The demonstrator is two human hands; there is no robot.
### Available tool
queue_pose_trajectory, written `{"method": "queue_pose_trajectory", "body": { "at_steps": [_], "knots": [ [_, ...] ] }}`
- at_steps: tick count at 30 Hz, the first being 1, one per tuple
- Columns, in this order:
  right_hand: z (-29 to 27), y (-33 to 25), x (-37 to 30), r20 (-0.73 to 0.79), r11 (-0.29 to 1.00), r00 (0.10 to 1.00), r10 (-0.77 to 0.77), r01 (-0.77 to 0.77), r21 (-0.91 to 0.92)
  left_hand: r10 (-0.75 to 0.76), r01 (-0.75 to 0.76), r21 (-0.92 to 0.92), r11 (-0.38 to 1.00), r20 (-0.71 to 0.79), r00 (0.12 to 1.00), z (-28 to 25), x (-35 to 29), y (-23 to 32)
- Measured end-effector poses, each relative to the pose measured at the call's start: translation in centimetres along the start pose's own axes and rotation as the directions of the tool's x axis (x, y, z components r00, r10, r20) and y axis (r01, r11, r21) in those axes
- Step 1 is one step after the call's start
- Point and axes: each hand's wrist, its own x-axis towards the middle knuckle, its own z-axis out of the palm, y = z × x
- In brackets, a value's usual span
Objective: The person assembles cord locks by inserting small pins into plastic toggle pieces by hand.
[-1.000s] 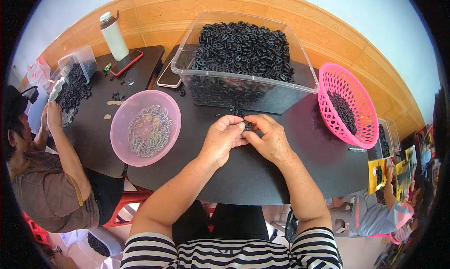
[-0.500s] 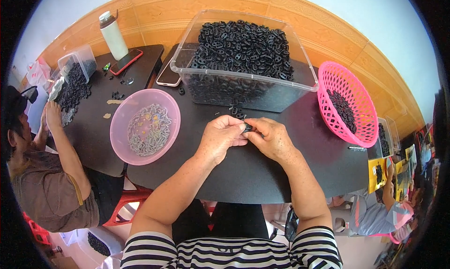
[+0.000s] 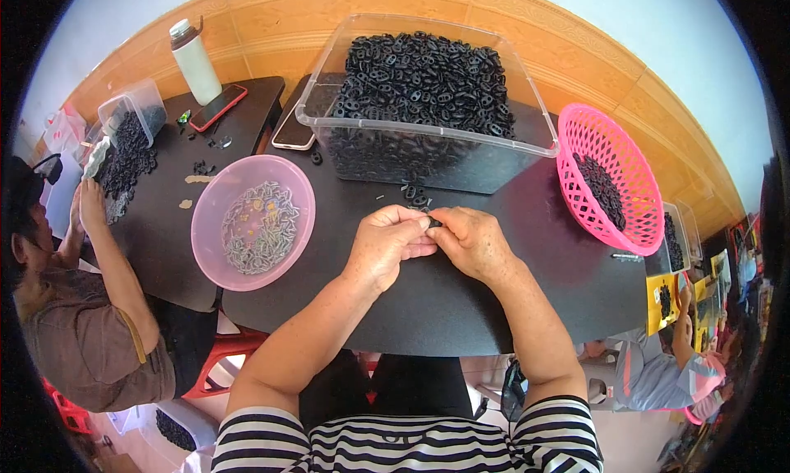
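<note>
Above the dark table, my left hand (image 3: 383,246) and my right hand (image 3: 475,244) meet fingertip to fingertip. Both pinch one small black plastic piece (image 3: 434,223), mostly covered by the thumbs and fingers. Just beyond my fingertips lie a few loose black oval pieces (image 3: 416,196) with holes in them. A large clear plastic bin (image 3: 428,132) stands behind these, heaped with similar black two-holed pieces (image 3: 428,82). To the left, a pink basin (image 3: 206,255) contains many small silvery metal parts (image 3: 263,238), with some yellowish bits among them.
At the right stands a pink lattice basket (image 3: 646,177) with black pieces. Two phones, one red-edged (image 3: 218,108) and one pale-edged (image 3: 295,131), lie near a white bottle (image 3: 196,65). A co-worker (image 3: 90,333) handles black pieces at left; another person (image 3: 666,374) sits at right.
My hands stay together on the black piece, with only a slight shift of the fingers. The whole view has moved a little.
</note>
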Motion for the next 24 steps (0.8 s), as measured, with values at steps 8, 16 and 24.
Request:
{"method": "queue_pose_trajectory", "body": {
  "at_steps": [8, 16, 24],
  "knots": [
    [-11.2, 0.9, -1.7, -0.585, 0.920, 0.753, 0.301, -0.391, -0.029, 0.369, -0.316, 0.249, 0.915, -0.207, 0.906, -1.8, 0.5, 4.0],
    [-16.0, 5.0, -4.5, -0.619, 0.770, 0.725, 0.301, -0.568, -0.290, 0.577, -0.226, 0.888, 0.401, -0.053, 0.815, -2.9, 1.0, 3.9],
    [-4.7, -0.2, 1.0, -0.074, 0.978, 0.975, 0.207, -0.208, -0.001, 0.576, -0.118, 0.985, 0.129, 0.022, 0.817, -3.4, 0.6, 4.1]
  ]
}}
